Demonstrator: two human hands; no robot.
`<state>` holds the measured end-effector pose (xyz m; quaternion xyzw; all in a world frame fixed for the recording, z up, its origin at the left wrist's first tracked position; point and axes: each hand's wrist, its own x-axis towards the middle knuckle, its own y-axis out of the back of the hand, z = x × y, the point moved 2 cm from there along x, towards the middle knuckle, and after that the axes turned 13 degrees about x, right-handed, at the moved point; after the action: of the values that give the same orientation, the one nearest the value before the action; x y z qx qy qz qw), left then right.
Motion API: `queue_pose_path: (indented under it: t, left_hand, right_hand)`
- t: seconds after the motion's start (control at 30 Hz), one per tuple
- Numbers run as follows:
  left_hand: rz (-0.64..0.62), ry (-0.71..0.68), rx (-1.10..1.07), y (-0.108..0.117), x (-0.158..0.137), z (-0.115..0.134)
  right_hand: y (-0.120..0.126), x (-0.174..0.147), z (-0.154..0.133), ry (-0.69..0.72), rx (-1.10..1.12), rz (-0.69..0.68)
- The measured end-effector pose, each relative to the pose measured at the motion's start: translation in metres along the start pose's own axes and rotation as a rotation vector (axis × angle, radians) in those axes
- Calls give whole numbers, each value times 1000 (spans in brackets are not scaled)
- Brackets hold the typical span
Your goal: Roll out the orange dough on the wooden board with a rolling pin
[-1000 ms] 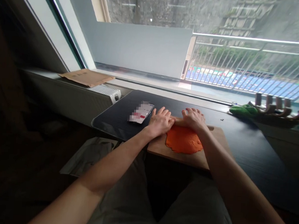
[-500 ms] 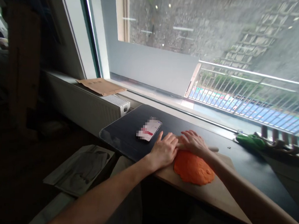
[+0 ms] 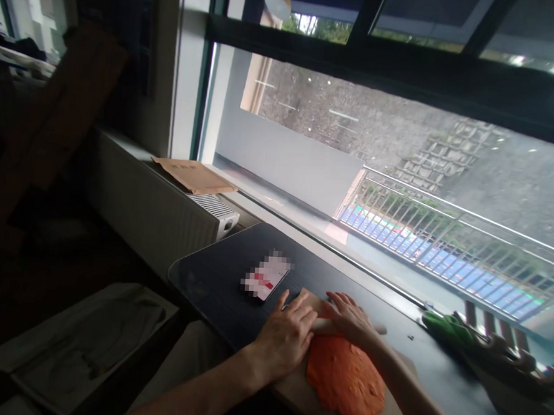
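Observation:
An orange slab of dough or clay (image 3: 346, 381) lies flattened on a thin tan board (image 3: 296, 393), its surface bumpy and its edge uneven. Across its far side runs a pale wooden rolling pin (image 3: 378, 329). My left hand (image 3: 288, 333) is over the pin's left end, fingers draped across it and thumb apart. Farther along, my right hand (image 3: 352, 318) presses on the pin with its fingers reaching over it. Much of the pin is hidden beneath both hands. Left of my left hand, a phone (image 3: 267, 279) with a partly blurred screen rests on the dark table (image 3: 221, 273).
Behind the table stands a large window (image 3: 298, 165) with a sill. A brown envelope (image 3: 194, 176) lies on a white radiator (image 3: 163, 219). Something green and crumpled (image 3: 448, 330) sits at the right. Low on the left is a pale flat sheet or bag (image 3: 85, 340).
The camera has tilted up, so the table and hands sit lower in view. Both hands stay on the rolling pin at the slab's far side.

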<state>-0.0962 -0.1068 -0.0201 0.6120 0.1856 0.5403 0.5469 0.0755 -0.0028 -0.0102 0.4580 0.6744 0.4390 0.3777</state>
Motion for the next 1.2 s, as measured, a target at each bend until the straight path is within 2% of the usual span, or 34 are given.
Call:
queue_pose_path:
  t: [0.1, 0.23, 0.37, 0.43, 0.53, 0.63, 0.7, 0.77, 0.83, 0.9, 1.03, 1.1, 1.2]
  left_hand:
    - [19, 27, -3, -1, -2, 2]
    - [13, 123, 26, 0, 3, -8]
    - [17, 147, 18, 9, -5, -13]
    - [17, 133, -7, 13, -13, -9]
    - [7, 95, -71, 17, -23, 3]
    - [-1, 64, -140, 17, -27, 13]
    - [-7, 63, -157, 16, -27, 15]
    - [-8, 83, -145, 15, -24, 11]
    - [-4, 128, -113, 16, -20, 3]
    - [0, 179, -75, 17, -18, -6]
    - [-10, 248, -9, 21, -18, -20]
    - [-24, 250, 1, 22, -19, -20]
    - [-35, 197, -28, 18, -18, -12]
  right_hand:
    - [0, 1, -1, -30, -17, 2]
    - [1, 31, -25, -154, -26, 78]
    - [0, 41, -40, -136, -18, 143]
    - [-3, 29, -33, -122, -3, 148]
    - [-9, -6, -10, -88, -20, 150]
    - [-13, -40, 12, -8, -122, 135]
    - [-14, -48, 16, 32, -184, 124]
    - [-12, -39, 9, 35, -200, 111]
    - [-10, -15, -7, -6, -163, 93]
    - [-8, 15, -26, -115, -73, 104]
    - [-7, 58, -57, -110, -17, 97]
    - [-7, 61, -61, -95, -13, 101]
    - [-7, 40, -45, -114, -2, 128]
